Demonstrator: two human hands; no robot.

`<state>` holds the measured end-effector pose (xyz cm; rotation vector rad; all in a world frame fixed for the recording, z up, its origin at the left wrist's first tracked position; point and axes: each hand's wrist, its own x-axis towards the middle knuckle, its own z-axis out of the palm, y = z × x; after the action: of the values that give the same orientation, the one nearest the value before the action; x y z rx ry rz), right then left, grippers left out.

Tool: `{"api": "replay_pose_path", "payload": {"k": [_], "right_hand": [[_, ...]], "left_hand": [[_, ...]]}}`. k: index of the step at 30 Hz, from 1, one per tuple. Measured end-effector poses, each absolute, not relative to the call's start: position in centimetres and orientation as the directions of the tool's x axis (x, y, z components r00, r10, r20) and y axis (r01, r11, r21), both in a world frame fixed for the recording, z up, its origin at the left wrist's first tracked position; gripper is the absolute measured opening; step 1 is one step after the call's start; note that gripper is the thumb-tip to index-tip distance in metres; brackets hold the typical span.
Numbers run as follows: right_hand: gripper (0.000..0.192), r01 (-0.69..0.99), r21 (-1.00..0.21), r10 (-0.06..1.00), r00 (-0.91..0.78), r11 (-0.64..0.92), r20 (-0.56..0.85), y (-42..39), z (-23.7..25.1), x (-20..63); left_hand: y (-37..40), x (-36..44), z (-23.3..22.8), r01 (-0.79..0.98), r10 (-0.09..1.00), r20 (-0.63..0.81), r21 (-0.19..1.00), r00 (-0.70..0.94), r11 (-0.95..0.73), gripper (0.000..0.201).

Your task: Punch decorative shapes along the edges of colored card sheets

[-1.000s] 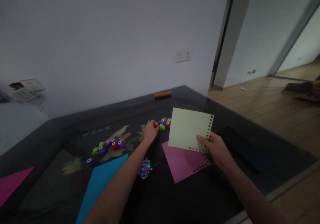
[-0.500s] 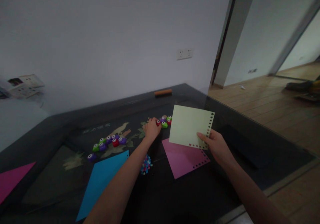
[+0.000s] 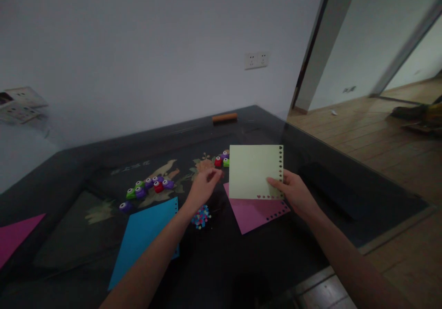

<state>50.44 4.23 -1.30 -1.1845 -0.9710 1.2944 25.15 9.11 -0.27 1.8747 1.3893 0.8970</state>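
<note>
Head view shows the left hand (image 3: 202,190) pulled back from the far cluster of paper punches (image 3: 221,160) on the table (image 3: 241,263), fingers loosely curled, whether holding anything I cannot tell. Right hand (image 3: 292,193) pinches the pale green sheet (image 3: 253,171), now squared upright above one pink sheet (image 3: 255,212). Three punches show there; about seven in the nearer group (image 3: 148,190).

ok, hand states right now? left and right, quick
Left hand: raised off the table, fingers loosely curled; whether it holds anything cannot be told.
Right hand: closed on the pale green sheet, pinching its lower right corner.
</note>
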Motion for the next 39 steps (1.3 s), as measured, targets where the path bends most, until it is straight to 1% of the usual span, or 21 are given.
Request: {"api": "replay_pose_path", "payload": {"k": [2,3,6,9,12,16,19,23,25,27,28,30,32,33,35,37,39], "right_hand": [[0.032,-0.132,-0.986,0.994,0.024,-0.106,-0.11,4.1,-1.3,50.2],[0.032,-0.104,-0.988,0.994,0.001,-0.112,-0.112,4.1,-1.4,50.1],[0.032,-0.041,-0.992,0.992,-0.053,-0.12,-0.118,4.1,-1.4,49.8],[0.035,-0.045,-0.99,0.99,-0.067,-0.131,-0.128,4.1,-1.4,49.8],[0.033,-0.075,-0.988,0.991,-0.028,-0.134,-0.132,4.3,-1.5,49.9],[0.026,-0.095,-0.991,0.992,0.075,-0.091,-0.098,4.5,-1.5,50.4],[0.025,-0.098,-0.993,0.99,0.118,-0.07,-0.081,4.6,-1.6,50.6],[0.026,-0.065,-0.995,0.988,0.129,-0.074,-0.082,4.6,-1.7,50.8],[0.027,-0.048,-0.996,0.987,0.135,-0.079,-0.085,4.6,-1.9,51.0],[0.03,-0.033,-0.996,0.985,0.151,-0.077,-0.081,4.7,-2.0,51.4],[0.031,-0.028,-0.997,0.984,0.161,-0.076,-0.08,4.8,-2.1,51.6],[0.034,-0.025,-0.997,0.98,0.18,-0.076,-0.08,5.0,-2.3,51.9],[0.035,-0.023,-0.996,0.976,0.199,-0.082,-0.085,5.2,-2.4,52.2],[0.036,-0.013,-0.996,0.974,0.207,-0.088,-0.089,5.2,-2.5,52.3],[0.038,0.031,-0.994,0.971,0.217,-0.108,-0.099,5.3,-2.7,52.4],[0.041,0.097,-0.987,0.97,0.216,-0.132,-0.108,5.3,-2.7,52.4],[0.043,0.167,-0.975,0.972,0.209,-0.143,-0.107,5.2,-2.7,52.4]], "left_hand": [[7.7,25.6,0.1,0.484,0.96,0.09,0.849,0.265,-0.213,0.04],[7.2,25.7,0.1,0.465,0.958,0.061,0.864,0.28,-0.191,0.041],[6.2,26.0,0.0,0.421,0.954,-0.02,0.9,0.3,-0.114,0.033],[5.8,25.8,-0.1,0.384,0.952,-0.075,0.922,0.298,-0.047,0.023],[5.8,25.4,-0.2,0.348,0.952,-0.099,0.938,0.291,-0.009,0.019],[5.6,25.1,-0.4,0.314,0.942,-0.127,0.949,0.312,0.025,0.019],[5.3,25.3,-0.5,0.301,0.931,-0.144,0.953,0.335,0.039,0.018],[4.9,25.7,-0.4,0.298,0.921,-0.122,0.955,0.369,0.007,0.016],[4.7,25.8,-0.3,0.34,0.925,-0.091,0.94,0.37,-0.043,0.019],[4.3,25.6,-0.3,0.433,0.936,-0.049,0.894,0.349,-0.115,0.02],[4.1,25.5,-0.3,0.5,0.943,-0.02,0.851,0.332,-0.158,0.02],[3.4,25.2,-0.4,0.646,0.952,0.054,0.723,0.302,-0.246,0.019],[2.7,25.1,-0.6,0.752,0.939,0.142,0.568,0.312,-0.336,0.015],[2.3,25.0,-0.8,0.777,0.924,0.187,0.501,0.333,-0.382,0.012],[1.6,25.1,-1.0,0.781,0.88,0.268,0.408,0.393,-0.473,0.01],[1.1,25.4,-1.2,0.767,0.837,0.319,0.347,0.444,-0.539,0.015],[0.8,25.6,-1.5,0.761,0.81,0.331,0.298,0.483,-0.576,0.019]]}}
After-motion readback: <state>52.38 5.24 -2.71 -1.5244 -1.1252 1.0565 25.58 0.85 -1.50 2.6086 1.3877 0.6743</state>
